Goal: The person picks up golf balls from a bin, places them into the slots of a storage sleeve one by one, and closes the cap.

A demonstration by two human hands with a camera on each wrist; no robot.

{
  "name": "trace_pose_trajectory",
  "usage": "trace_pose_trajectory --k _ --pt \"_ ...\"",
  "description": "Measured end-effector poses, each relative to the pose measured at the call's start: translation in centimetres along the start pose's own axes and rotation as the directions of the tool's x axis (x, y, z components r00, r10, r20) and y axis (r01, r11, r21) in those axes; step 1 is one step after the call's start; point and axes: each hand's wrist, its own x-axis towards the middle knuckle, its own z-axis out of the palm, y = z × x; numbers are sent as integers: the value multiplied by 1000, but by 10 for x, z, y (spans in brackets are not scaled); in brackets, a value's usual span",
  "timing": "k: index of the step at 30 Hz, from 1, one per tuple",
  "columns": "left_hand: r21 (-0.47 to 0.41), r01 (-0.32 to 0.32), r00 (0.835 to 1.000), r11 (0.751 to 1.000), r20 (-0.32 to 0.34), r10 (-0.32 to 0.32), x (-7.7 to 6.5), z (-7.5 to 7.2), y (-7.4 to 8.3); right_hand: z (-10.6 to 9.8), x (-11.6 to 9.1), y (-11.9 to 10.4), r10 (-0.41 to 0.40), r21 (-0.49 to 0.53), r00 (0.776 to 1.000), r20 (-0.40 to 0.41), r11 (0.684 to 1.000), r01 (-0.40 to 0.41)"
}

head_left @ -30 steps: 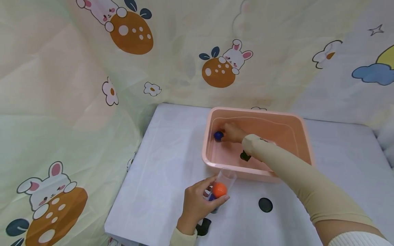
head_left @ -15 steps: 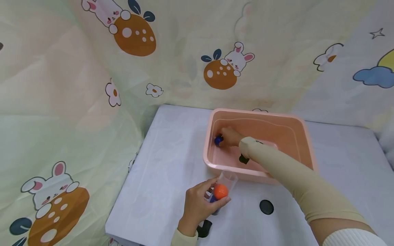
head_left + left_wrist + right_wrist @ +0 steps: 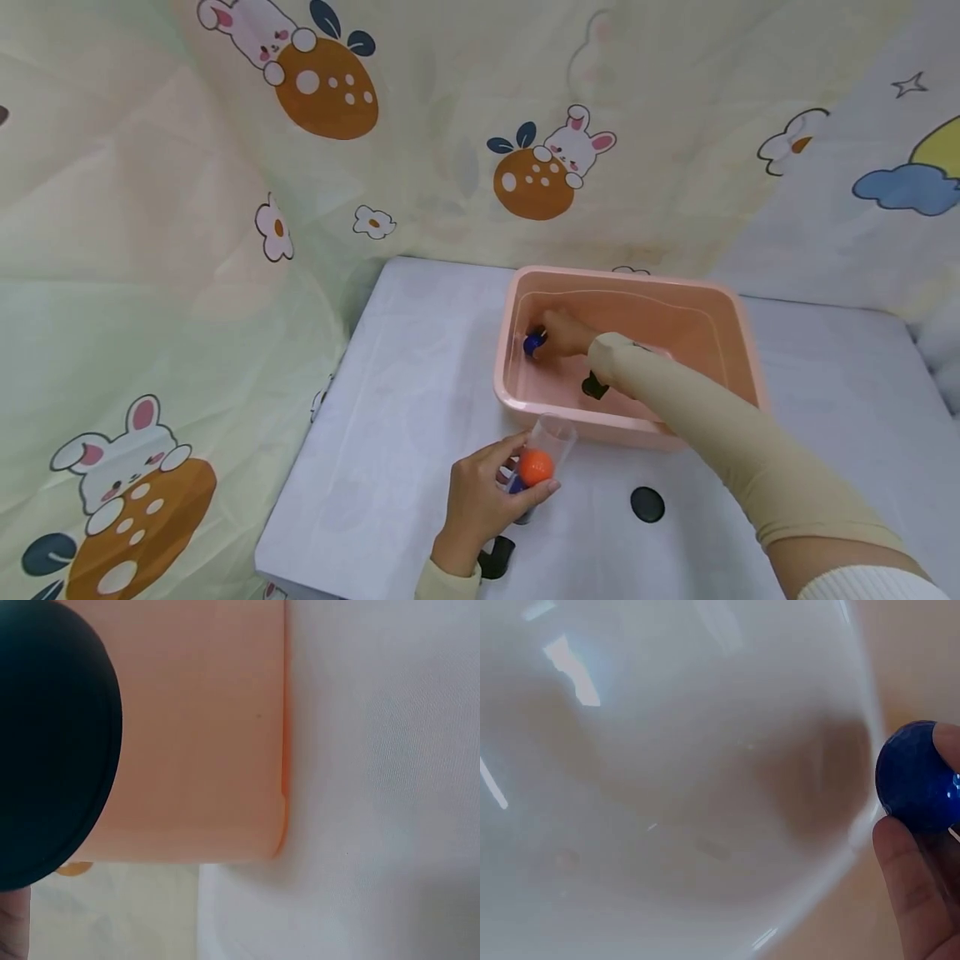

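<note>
My left hand (image 3: 480, 504) grips a clear plastic tube (image 3: 554, 430), which leans toward the pink tub. Inside the tube an orange ball (image 3: 536, 468) sits above a blue one (image 3: 515, 485), partly hidden by the fingers. The tube's dark round base (image 3: 52, 750) fills the left side of the left wrist view. My right hand (image 3: 570, 335) reaches down into the left end of the tub (image 3: 592, 427). Its fingers (image 3: 911, 889) pinch a shiny, faceted blue ball (image 3: 913, 776), close to the tub's wall.
A flat black disc (image 3: 647, 504) lies on the white-covered table (image 3: 405, 400), in front of the tub. Small black devices sit at the left wrist (image 3: 496, 557) and right wrist (image 3: 595, 386). A bunny-print cloth (image 3: 435, 100) hangs behind and left of the table.
My right hand and the blue ball have come slightly nearer inside the tub. The left hand keeps its hold on the tube, almost still. The head view has shifted a little.
</note>
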Motion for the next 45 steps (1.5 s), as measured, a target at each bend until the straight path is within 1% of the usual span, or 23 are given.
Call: trace_pose_trajectory --k 2,5,7,9,14,19,24,27,33,39,45 --pt "-2 -1 1000 1000 -2 1 1 0 1 -4 -3 -7 68 -32 998 9 997 -67" --pt "0 -6 1000 1000 -3 6 1 0 2 -9 -9 -20 176 -79 984 21 982 -174" --pt "3 -10 1000 1000 -2 10 1 0 3 -11 -13 -27 215 -68 976 34 975 -212" --pt "5 -15 1000 1000 0 15 1 1 3 -13 -16 -32 237 -47 971 41 971 -235" --pt "3 -13 1000 1000 7 12 0 2 5 -20 -25 -39 230 -4 972 47 973 -230" --pt "3 5 1000 1000 15 -5 0 4 7 -27 -34 -47 231 -11 972 43 973 -231" --pt "-10 18 1000 1000 14 -18 0 5 8 -31 -41 -51 251 -10 967 43 968 -251" --pt "-20 24 1000 1000 13 -23 -1 6 9 -34 -44 -53 247 -18 968 40 969 -246" --pt "-12 9 1000 1000 8 -9 0 7 10 -40 -53 -60 233 -20 972 44 973 -232" --pt "-5 -9 1000 1000 -8 9 1 5 11 -47 -62 -71 219 -26 974 56 976 -218" --pt "14 -21 1000 1000 -11 21 1 3 11 -52 -73 -84 222 -25 973 67 975 -221"
